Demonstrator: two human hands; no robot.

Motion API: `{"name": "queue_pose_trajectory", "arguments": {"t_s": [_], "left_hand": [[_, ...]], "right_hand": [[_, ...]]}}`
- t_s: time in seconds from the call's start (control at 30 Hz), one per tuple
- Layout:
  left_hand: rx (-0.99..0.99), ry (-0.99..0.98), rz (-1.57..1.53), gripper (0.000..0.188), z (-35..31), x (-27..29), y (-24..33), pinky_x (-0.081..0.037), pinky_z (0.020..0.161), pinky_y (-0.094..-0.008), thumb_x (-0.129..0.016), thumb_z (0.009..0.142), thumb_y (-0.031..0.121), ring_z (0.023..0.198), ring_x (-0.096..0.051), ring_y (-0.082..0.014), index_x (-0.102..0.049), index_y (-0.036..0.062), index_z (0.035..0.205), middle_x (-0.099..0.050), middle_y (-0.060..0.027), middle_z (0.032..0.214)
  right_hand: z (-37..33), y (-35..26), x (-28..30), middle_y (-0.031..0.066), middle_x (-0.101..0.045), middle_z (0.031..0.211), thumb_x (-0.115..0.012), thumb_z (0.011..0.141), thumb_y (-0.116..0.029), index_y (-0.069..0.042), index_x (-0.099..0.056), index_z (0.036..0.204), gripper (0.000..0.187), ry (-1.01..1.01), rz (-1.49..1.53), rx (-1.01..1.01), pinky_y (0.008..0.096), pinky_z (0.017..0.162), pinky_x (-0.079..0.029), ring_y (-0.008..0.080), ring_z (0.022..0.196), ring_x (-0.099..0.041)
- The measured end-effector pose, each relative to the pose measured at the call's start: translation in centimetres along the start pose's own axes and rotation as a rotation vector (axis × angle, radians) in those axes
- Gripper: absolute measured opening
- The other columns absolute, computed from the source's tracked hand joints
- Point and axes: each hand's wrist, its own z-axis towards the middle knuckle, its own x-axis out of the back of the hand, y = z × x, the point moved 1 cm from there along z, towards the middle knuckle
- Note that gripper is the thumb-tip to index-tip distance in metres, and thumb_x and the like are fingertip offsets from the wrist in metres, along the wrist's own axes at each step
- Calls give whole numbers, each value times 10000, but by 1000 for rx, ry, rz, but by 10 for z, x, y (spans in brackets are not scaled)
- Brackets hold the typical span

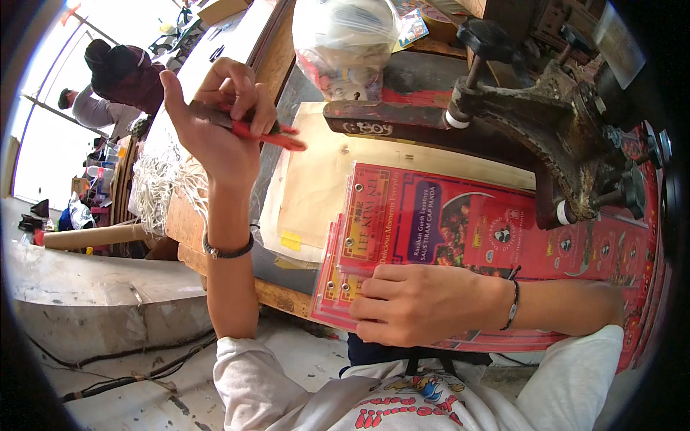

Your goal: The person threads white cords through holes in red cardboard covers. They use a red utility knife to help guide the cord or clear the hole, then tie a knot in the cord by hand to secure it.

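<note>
- Your right hand (406,305) lies, fingers bent, on the near left part of the shiny red printed sheets (496,244); I can't tell if it grips them.
- Under them, farther left, is a flat pale wooden board (309,179).
- Your left hand (223,122), well apart from your right, is wrapped around a small red-and-black tool (285,140).
- Far right stands a dark, rough metal frame (560,129).
- Farthest is a stuffed see-through plastic bag (345,39).

Bright, upper-L glare, edge distort., dk corners

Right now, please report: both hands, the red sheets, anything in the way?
Left hand raised, holding red-handled hand tool. Right hand resting on stacked red eyeleted printed sheets. Black-knobbed metal clamp hides part of their far edge.
</note>
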Motion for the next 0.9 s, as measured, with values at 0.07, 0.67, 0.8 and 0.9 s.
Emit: {"name": "queue_pose_trajectory", "arguments": {"t_s": [0.07,0.67,0.8,0.9], "left_hand": [[98,-42,-186,868,5,1,-7,-246,428,-265,-146,946,786,440,-343,-127,-545,23,842,-299,4,566],[156,-433,400,494,14,13,-38,-494,849,-269,-615,1006,273,908,-631,-116,-474,-19,1379,-645,-48,994],[106,-595,630,347,23,34,-44,-517,863,-268,-510,1063,218,914,-614,-105,-580,-23,1303,-632,-28,1015],[141,-492,514,286,25,37,-47,-517,830,-284,-491,1064,176,895,-601,-99,-635,-1,1236,-635,-17,1016]], "right_hand": [[-1,0,-1,24,-618,900,-594,828,-168,-89,-633,843,89,4,3,0,301,848,-481,179,925,-615],[-2,0,0,25,-599,936,-628,810,-176,-100,-600,840,86,-38,7,-22,308,864,-493,181,975,-629],[0,-1,0,23,-587,914,-635,797,-170,-96,-605,842,92,20,-4,10,305,843,-493,174,936,-618],[-1,1,1,22,-584,906,-634,794,-169,-94,-608,846,95,11,-3,7,306,839,-493,172,920,-612]]}}
